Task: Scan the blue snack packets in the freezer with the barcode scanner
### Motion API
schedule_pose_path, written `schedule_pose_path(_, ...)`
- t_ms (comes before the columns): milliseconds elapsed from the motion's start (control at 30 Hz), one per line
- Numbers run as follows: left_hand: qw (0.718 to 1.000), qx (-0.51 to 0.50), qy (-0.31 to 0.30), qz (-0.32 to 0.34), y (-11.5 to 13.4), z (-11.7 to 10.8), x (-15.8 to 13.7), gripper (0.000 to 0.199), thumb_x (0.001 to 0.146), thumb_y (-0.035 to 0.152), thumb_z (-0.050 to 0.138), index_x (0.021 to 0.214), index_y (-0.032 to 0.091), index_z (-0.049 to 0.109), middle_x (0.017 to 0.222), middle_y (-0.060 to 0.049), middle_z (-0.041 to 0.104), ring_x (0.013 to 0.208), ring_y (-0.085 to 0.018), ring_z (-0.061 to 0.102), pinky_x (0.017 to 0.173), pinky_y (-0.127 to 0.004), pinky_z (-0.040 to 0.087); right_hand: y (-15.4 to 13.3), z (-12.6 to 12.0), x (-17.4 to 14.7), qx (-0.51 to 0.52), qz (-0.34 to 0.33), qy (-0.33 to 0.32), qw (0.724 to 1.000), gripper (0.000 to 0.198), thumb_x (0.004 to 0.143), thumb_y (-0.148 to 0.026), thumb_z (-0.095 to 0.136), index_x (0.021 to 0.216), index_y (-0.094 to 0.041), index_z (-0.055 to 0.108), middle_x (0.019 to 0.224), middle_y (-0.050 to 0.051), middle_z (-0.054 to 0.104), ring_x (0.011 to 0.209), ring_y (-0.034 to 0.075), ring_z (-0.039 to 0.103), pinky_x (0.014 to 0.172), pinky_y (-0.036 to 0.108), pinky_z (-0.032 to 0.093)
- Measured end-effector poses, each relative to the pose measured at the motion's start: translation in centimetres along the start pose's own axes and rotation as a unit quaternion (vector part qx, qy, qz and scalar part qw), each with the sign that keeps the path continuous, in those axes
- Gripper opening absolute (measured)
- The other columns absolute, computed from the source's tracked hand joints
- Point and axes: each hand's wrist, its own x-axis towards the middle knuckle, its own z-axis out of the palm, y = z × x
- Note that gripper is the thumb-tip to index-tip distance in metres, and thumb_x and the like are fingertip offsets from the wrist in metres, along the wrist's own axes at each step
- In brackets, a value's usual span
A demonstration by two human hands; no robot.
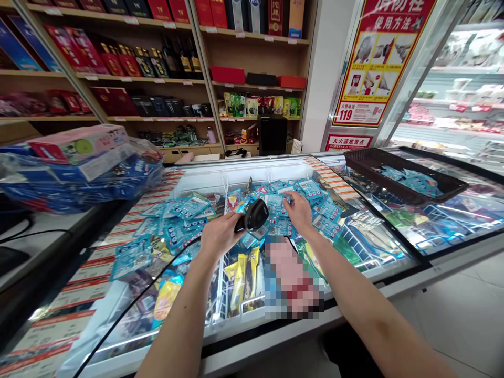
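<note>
My left hand (221, 231) is wrapped round the handle of a black barcode scanner (258, 212), whose cable runs down to the lower left. The scanner's head is over a heap of small blue packets (191, 207) on the glass top of a freezer chest (157, 286). Just right of the scanner, my right hand (299, 210) has its thumb and fingers closed at the edge of a blue packet (275, 202) in the heap. Part of that packet is hidden by the fingers and the scanner. A pixelated pink patch lies on the glass between my forearms.
On the right, a dark brown tray (362, 168) holds more blue packets. Plastic-wrapped boxes (82, 168) are stacked at the left. Under the glass are yellow wrappers (244, 278) in wire baskets. Shelves (252, 38) with bottles and boxes stand behind the freezer.
</note>
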Motion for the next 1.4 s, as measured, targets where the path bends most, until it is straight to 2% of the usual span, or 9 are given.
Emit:
schedule_pose_path(367, 1.0, 0.005, -0.002, 0.01, 0.0, -0.2, -0.3, 0.033, 0.081, 0.039, 0.046, 0.11, 0.028, 0.056, 0.1, -0.001, 0.065, 0.083, -0.02, 0.062, 0.055, -0.028, 0.035, 0.6, 0.4, 0.4, 0.01, 0.0, 0.046, 0.999, 0.029, 0.088, -0.035, 0.043, 0.11, -0.019, 0.054, 0.1, 0.008, 0.061, 0.093, 0.021, 0.054, 0.082, 0.035, 0.042)
schedule_pose_path(733, 1.0, -0.015, -0.004, 0.015, 0.0, -0.4, -0.3, 0.033, 0.081, 0.039, 0.047, 0.11, 0.027, 0.056, 0.1, 0.0, 0.065, 0.081, -0.02, 0.062, 0.057, -0.027, 0.036, 1.0, 0.6, 0.5, 0.018, -0.01, 0.078, 0.997, 0.029, 0.091, -0.041, 0.038, 0.105, -0.02, 0.052, 0.095, 0.006, 0.06, 0.092, 0.02, 0.054, 0.076, 0.032, 0.043)
schedule_pose_path(1000, 1.0, -0.022, -0.02, 0.005, -0.1, -0.6, -0.6, 0.035, 0.079, 0.039, 0.049, 0.11, 0.026, 0.056, 0.102, -0.001, 0.065, 0.083, -0.02, 0.062, 0.058, -0.027, 0.037, 0.3, 0.0, 0.4, 0.005, -0.006, 0.058, 0.998, 0.03, 0.092, -0.039, 0.034, 0.107, -0.019, 0.051, 0.102, 0.008, 0.06, 0.099, 0.02, 0.052, 0.082, 0.032, 0.041)
schedule_pose_path(1233, 0.999, -0.033, -0.001, -0.014, -0.9, -0.5, -1.1, 0.034, 0.08, 0.04, 0.048, 0.111, 0.028, 0.055, 0.105, -0.001, 0.065, 0.088, -0.021, 0.061, 0.06, -0.027, 0.037, 0.0, -0.1, 0.1, -0.008, -0.012, 0.046, 0.999, 0.032, 0.092, -0.039, 0.036, 0.112, -0.019, 0.051, 0.105, 0.008, 0.058, 0.103, 0.022, 0.049, 0.082, 0.033, 0.042)
schedule_pose_path(1400, 0.999, -0.023, 0.001, -0.04, -1.5, -0.5, -1.2, 0.034, 0.08, 0.041, 0.048, 0.111, 0.028, 0.055, 0.107, 0.0, 0.065, 0.087, -0.021, 0.062, 0.057, -0.028, 0.036, -0.4, -0.3, -0.2, -0.05, -0.042, 0.036, 0.997, 0.031, 0.091, -0.038, 0.039, 0.105, -0.021, 0.06, 0.113, 0.01, 0.053, 0.109, 0.023, 0.042, 0.089, 0.036, 0.039)
